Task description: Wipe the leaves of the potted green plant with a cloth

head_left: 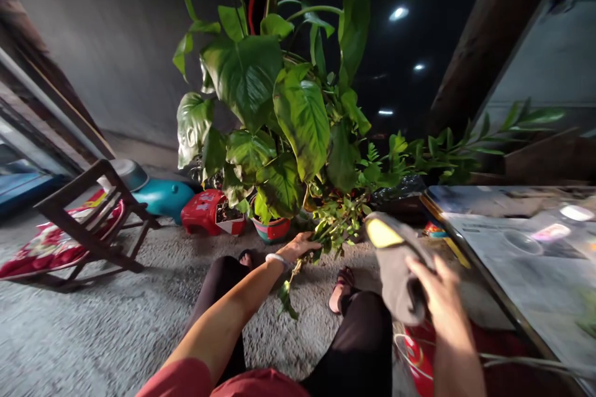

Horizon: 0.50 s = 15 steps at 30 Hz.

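Note:
My left hand (pixel 300 247), with a pale bracelet at its wrist, has its fingers closed at the small-leaved stems (pixel 342 220) of a low plant. A thin leafy sprig (pixel 288 298) hangs below that hand. On the right, my right hand (pixel 437 285) grips a grey cloth item (pixel 393 276) with a yellow patch; motion blurs it, and its exact kind is unclear. Above and beyond both hands rises a tall potted plant with large green leaves (pixel 302 121), some browned. Its striped pot (pixel 270 229) stands on the floor.
A wooden folding chair (pixel 88 217) with a red floral cushion stands at left. Near it are a teal container (pixel 162 195) and a red stool (pixel 200 211). A table (pixel 507 260) with plastic cups borders the right, a red bag (pixel 419 353) beneath its edge.

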Each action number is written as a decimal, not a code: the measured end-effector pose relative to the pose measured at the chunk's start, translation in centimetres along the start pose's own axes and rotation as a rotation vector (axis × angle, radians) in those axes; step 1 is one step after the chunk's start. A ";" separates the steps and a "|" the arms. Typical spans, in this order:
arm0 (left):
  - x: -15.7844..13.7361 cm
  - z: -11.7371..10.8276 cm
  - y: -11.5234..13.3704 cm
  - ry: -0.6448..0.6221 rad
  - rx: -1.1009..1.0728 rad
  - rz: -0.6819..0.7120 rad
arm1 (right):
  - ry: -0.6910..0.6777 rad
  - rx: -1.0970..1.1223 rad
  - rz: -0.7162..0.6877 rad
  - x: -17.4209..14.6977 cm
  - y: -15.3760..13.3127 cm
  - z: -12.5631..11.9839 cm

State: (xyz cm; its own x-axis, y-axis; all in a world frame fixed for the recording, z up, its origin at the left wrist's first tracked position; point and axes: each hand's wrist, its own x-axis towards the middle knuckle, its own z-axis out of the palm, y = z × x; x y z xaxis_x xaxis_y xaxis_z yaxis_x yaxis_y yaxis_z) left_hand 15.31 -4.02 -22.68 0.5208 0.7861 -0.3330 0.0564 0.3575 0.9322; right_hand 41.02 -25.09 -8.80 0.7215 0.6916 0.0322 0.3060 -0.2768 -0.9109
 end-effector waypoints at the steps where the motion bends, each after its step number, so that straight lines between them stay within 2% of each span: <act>1: -0.1 0.2 0.0 0.002 0.014 -0.003 | 0.098 -0.113 0.033 2.2 -1.0 0.1; 2: -0.3 0.4 0.0 0.002 0.027 -0.002 | 0.139 -0.211 0.043 4.0 -2.0 1.0; 3: -0.6 0.5 -0.1 -0.001 0.038 0.005 | 0.117 -0.281 0.031 5.2 -3.1 2.6; 5: -1.1 0.6 -0.3 -0.005 0.067 0.028 | -0.018 -0.322 -0.026 5.4 -4.8 6.9; 7: -1.8 0.4 -0.5 0.010 0.097 0.044 | -0.181 -0.285 -0.100 2.7 -5.4 10.9; 9: -2.3 -0.2 -0.5 0.031 0.094 0.059 | -0.330 -0.225 -0.174 -1.4 -4.6 12.4; 11: -2.8 -0.8 -0.4 0.033 0.068 0.078 | -0.472 -0.136 -0.225 -4.6 -2.6 10.8; 13: -3.1 -1.0 -0.2 -0.007 0.037 0.079 | -0.535 -0.061 -0.178 -5.5 0.0 6.9; 14: -3.1 -1.0 -0.1 -0.034 0.020 0.058 | -0.493 -0.043 -0.115 -4.9 1.2 4.7; 15: -3.2 -0.8 0.1 -0.055 0.000 0.034 | -0.375 -0.067 -0.069 -3.7 2.1 2.7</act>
State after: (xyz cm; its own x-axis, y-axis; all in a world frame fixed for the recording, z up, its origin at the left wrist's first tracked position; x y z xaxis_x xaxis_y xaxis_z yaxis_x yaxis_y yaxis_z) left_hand 12.91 -6.11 -21.65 0.5682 0.7690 -0.2930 0.0382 0.3309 0.9429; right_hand 37.28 -26.42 -12.00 0.4243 0.9027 -0.0711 0.3951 -0.2552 -0.8825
